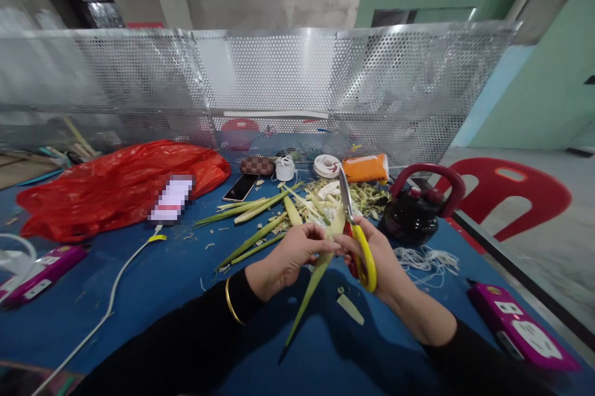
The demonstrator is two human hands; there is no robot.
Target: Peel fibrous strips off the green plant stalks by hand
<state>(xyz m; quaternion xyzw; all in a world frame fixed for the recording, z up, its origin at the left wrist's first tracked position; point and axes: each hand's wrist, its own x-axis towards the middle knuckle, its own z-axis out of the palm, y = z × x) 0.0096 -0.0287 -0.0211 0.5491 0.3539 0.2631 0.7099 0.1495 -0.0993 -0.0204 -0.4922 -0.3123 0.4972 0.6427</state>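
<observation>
- Scissors (352, 222) with yellow handles sit in the right hand (379, 259), its fingers closed through the loops. The blades point up and away.
- Thumb and fingers of the left hand (288, 256) pinch a long green leaf strip (311, 287) just beside the blades, seemingly to steady it.
- The strip's free end slants down from the grip over the blue table (162, 272).
- Beyond the grip lie more leaf stalks (260, 210); right of it stands a black kettle (411, 213).

you're holding yellow-handled scissors (364, 251) and a green leaf strip (309, 294); a red bag (102, 191) is lying on the blue table (162, 272).
</observation>
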